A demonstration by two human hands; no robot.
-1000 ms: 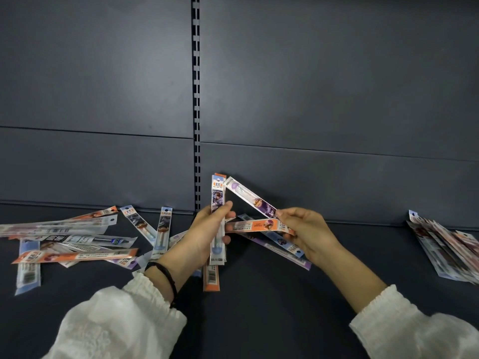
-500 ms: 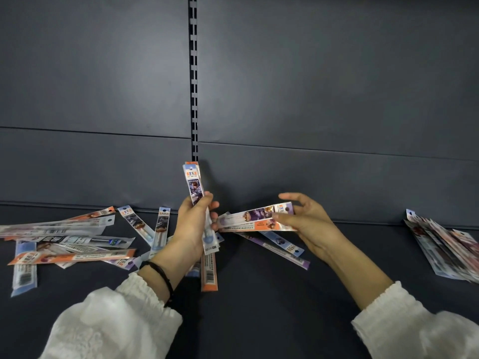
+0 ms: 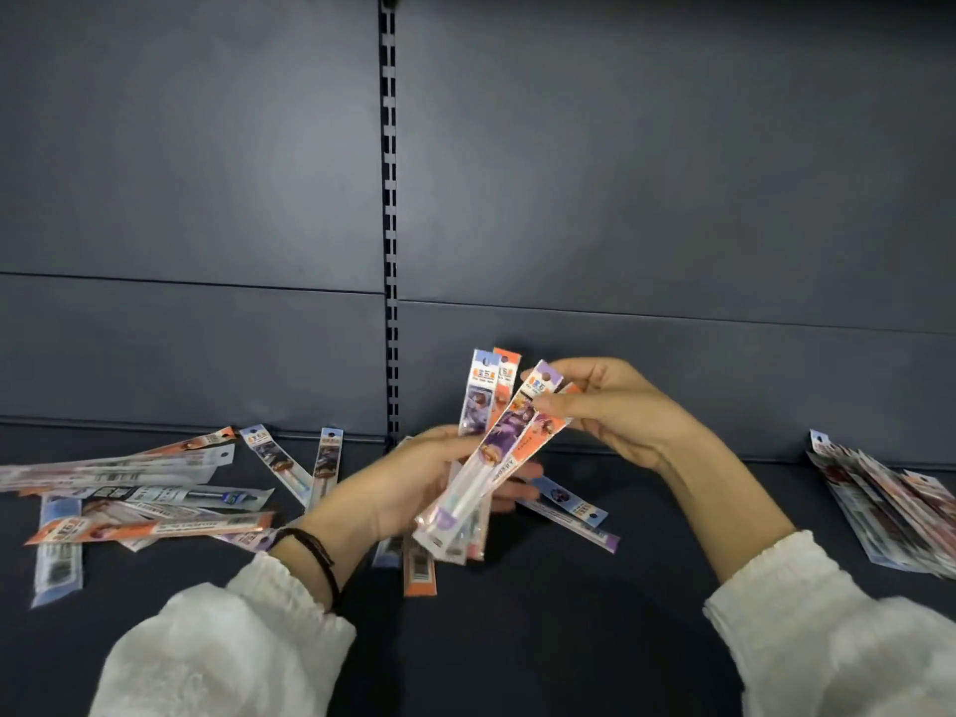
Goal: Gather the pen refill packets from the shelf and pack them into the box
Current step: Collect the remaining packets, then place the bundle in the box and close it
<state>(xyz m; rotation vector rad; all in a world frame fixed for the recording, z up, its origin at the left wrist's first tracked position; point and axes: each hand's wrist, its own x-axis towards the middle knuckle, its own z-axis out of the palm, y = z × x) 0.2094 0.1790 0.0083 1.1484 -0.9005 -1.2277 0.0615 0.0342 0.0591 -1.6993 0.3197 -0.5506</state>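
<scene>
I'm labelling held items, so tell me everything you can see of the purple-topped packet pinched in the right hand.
The purple-topped packet is a long, narrow sleeve of glossy clear plastic. It has a purple header with a hang hole and a small logo, a printed picture below, and a purple bottom end. It is tilted, top up-right. The right hand pinches its top together with an orange packet. Its lower half crosses the upright packets that the left hand grips.

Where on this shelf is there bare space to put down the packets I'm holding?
Bare shelf lies between your right forearm and the right-hand stack, and along the front between your sleeves. The scattered packets crowd the left, and loose packets lie under your left hand.
</scene>
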